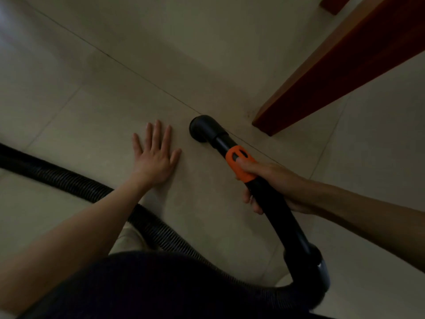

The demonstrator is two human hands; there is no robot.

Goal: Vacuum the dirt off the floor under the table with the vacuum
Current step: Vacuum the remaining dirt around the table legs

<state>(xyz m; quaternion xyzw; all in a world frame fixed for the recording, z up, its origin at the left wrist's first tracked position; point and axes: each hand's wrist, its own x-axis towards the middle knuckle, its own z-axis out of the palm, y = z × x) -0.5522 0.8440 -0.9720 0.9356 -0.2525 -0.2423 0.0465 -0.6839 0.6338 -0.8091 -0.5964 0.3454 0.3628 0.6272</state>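
1. the ribbed hose point(69, 180) runs off the left edge and passes under the left forearm; dirt is hard to make out in the dim light.
2. left hand point(156, 160) lies flat on the floor point(92, 88), fingers spread.
3. right hand point(266, 180) grips the vacuum wand point(271, 199) at its orange collar point(239, 164).
4. nozzle point(203, 128) sits on the tile near the table leg point(333, 70).

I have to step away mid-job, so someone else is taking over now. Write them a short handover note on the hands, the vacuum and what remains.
Left hand: flat on the pale tiled floor, fingers spread, holding nothing.
Right hand: grips the black vacuum wand at its orange collar.
Round black nozzle sits beside the reddish-brown wooden table leg; ribbed black hose trails behind.
Done: unclear. Left: faint specks by the leg's foot.
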